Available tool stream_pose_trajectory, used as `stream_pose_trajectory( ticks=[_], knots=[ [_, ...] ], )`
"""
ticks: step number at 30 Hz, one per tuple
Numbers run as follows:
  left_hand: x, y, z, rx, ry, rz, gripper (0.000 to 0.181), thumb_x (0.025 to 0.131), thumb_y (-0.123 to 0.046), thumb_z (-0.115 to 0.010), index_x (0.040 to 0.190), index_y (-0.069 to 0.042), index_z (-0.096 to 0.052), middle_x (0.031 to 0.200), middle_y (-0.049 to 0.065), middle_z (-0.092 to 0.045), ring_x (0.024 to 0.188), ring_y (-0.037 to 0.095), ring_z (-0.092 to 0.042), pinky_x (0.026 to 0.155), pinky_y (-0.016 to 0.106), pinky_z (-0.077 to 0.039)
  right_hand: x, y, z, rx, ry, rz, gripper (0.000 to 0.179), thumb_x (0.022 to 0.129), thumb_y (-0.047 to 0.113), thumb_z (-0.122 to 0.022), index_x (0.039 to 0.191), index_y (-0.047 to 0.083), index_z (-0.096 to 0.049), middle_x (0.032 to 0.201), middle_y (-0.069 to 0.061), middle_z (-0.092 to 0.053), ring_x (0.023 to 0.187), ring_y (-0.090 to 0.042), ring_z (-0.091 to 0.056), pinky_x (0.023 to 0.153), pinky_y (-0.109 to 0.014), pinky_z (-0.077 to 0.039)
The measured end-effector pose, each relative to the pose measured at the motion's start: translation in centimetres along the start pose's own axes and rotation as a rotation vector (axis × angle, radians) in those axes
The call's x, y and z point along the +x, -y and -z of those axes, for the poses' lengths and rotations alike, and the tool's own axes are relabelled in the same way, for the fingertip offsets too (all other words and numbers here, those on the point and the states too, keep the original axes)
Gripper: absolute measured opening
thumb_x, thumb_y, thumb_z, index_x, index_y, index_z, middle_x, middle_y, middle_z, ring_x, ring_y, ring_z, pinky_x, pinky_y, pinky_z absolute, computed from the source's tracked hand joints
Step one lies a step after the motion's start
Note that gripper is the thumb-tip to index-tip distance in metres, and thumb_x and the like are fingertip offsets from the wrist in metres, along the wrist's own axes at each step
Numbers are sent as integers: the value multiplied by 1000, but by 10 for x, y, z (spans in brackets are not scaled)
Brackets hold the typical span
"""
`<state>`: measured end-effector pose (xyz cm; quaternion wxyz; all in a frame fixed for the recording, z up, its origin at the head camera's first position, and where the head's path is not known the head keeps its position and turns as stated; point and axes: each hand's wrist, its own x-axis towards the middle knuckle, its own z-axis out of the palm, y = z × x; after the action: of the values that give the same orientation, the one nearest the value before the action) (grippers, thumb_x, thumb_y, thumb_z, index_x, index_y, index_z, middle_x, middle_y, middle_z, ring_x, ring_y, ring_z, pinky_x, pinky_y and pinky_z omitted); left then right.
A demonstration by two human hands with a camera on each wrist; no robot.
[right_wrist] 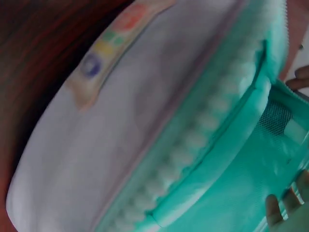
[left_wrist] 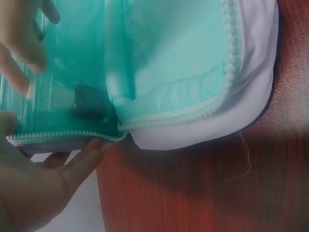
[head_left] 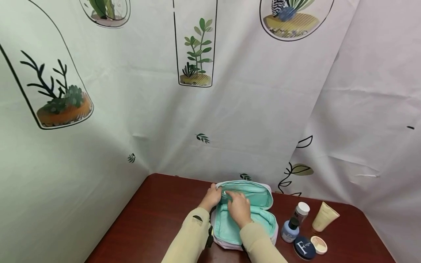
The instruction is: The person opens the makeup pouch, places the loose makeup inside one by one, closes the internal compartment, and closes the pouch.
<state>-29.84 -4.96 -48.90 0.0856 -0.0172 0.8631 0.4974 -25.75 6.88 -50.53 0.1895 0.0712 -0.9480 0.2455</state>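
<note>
A lavender toiletry bag (head_left: 273, 239) with a mint-green lining lies unzipped on the table, its lid flipped back. My left hand (head_left: 212, 197) grips the lid's left edge, thumb on the inner side and fingers beneath in the left wrist view. Over the lid's mesh pocket (left_wrist: 79, 58) is my right hand (head_left: 239, 209), its fingers (right_wrist: 273, 210) spread at the pocket's zippered edge. Behind the mesh sits a small item with a black part (left_wrist: 89, 102) and a pale part; its kind is unclear. The bag's main compartment (head_left: 227, 228) shows bare lining.
Right of the bag stand a blue bottle (head_left: 289, 232) with a black cap, a white-capped bottle (head_left: 302, 209) and a cream tube (head_left: 325, 217). A round navy case (head_left: 304, 248) and a small pale compact (head_left: 319, 245) lie before them. Patterned cloth (head_left: 230, 109) hangs behind the table (head_left: 144, 219).
</note>
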Motion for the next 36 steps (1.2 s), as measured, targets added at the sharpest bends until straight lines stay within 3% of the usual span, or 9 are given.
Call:
stream_pose_trajectory(
  ticks=[8,16,18,22,25,27,31,33,36],
  knots=[
    [-6,-2,-6,41,-13,-48,52,99,-28,-38,134,10,-31,129,33,-38,116,45,-42,88,55,-38,-9,-5,5,-79,173,7,56,80,3,-59,133,21,-53,113,-11,-56,108,-30,-48,72,-41,-36],
    [-10,-1,-12,41,-28,-23,56,97,-23,-48,138,8,-27,130,32,-37,116,46,-42,87,57,-38,-15,-20,12,89,339,33,68,79,4,-64,142,13,-39,135,-16,-43,126,-38,-35,93,-59,-30],
    [-10,-1,-12,53,-41,-12,56,96,-23,-48,137,8,-27,129,32,-38,113,46,-44,85,56,-40,-15,-22,15,171,344,44,63,81,2,-61,140,9,-41,138,-17,-40,124,-39,-38,89,-54,-37],
    [-7,-2,-11,65,-60,5,54,97,-23,-46,137,9,-27,129,31,-38,113,45,-45,86,55,-40,-14,-26,32,330,288,44,42,87,1,-54,129,5,-53,139,-13,-40,100,-35,-55,59,-35,-46],
    [-3,-3,-11,52,-69,6,53,98,-22,-44,137,9,-26,130,32,-38,114,44,-44,88,54,-39,-11,-32,55,388,184,46,28,87,-1,-54,112,7,-65,126,-9,-52,92,-29,-58,60,-31,-46],
    [-1,-3,-12,30,-74,12,53,97,-20,-44,138,9,-26,131,32,-36,116,45,-42,89,55,-38,-11,-41,74,395,103,37,21,86,-1,-57,100,9,-69,110,-5,-61,98,-23,-57,67,-31,-46],
    [-3,0,-16,-1,-62,16,56,96,-23,-47,138,7,-25,132,31,-35,117,45,-41,89,57,-37,-19,-69,116,428,16,-63,16,83,-3,-57,86,8,-69,80,1,-63,67,-11,-57,60,-28,-46],
    [-7,3,-18,-10,-57,14,59,94,-25,-49,137,7,-26,130,31,-35,115,45,-42,87,57,-37,-27,-88,135,473,56,-125,14,83,-4,-55,83,4,-66,70,-3,-61,57,-11,-54,54,-28,-46],
    [-11,7,-20,-11,-57,-2,60,93,-25,-53,135,9,-27,127,32,-36,114,46,-42,86,56,-38,-43,-120,163,520,249,-138,10,84,-3,-53,82,-3,-63,64,-7,-57,51,-13,-53,48,-29,-46]
  ],
)
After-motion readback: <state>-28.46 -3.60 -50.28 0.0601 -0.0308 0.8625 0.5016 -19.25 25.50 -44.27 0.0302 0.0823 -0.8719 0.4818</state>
